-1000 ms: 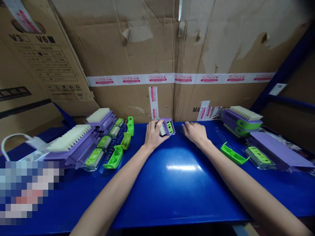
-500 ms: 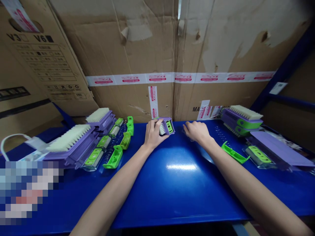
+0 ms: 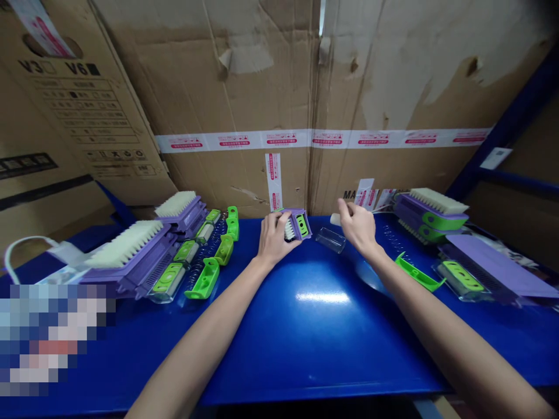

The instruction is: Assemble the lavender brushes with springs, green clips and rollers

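Right hand (image 3: 358, 226) has risen off the clear tray (image 3: 331, 240), holding a white piece (image 3: 335, 219).

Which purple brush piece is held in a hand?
The middle purple brush piece, gripped by the left hand; the other purple pieces rest at both sides of the table.

left grip (image 3: 272, 238): purple brush (image 3: 296, 220) | right grip (image 3: 360, 227): pale piece (image 3: 335, 219) | clear case (image 3: 331, 240) between
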